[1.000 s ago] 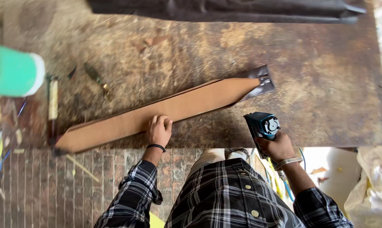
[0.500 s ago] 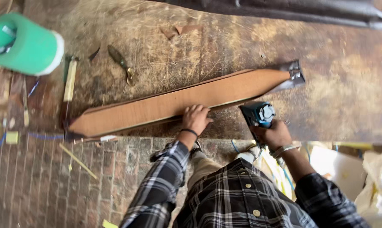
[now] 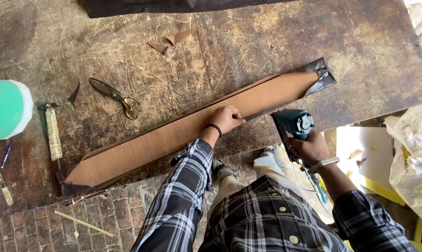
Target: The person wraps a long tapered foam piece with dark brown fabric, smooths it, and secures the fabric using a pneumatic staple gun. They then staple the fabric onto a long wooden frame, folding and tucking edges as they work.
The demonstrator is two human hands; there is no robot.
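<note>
A long tapered brown board (image 3: 183, 133) wrapped in dark leather at its ends lies slantwise on the worn worktable (image 3: 248, 42). My left hand (image 3: 226, 119) presses down on the board's near edge about midway, fingers curled over the dark covering. My right hand (image 3: 309, 147) grips a blue staple gun (image 3: 292, 125) whose nose points at the board's near edge, just right of my left hand. A hose runs down from the tool past my wrist.
Scissors (image 3: 115, 96) and a hammer (image 3: 52, 135) lie on the table to the left, beside a green and white container (image 3: 5, 109). Small leather scraps (image 3: 173, 39) sit at the back. Brick floor (image 3: 43, 224) lies below the table edge; crumpled plastic (image 3: 414, 163) is at right.
My view has shifted, so the board now sits further right and the scissors have come into sight. My left hand slid along the board's edge and the staple gun stays close beside it.
</note>
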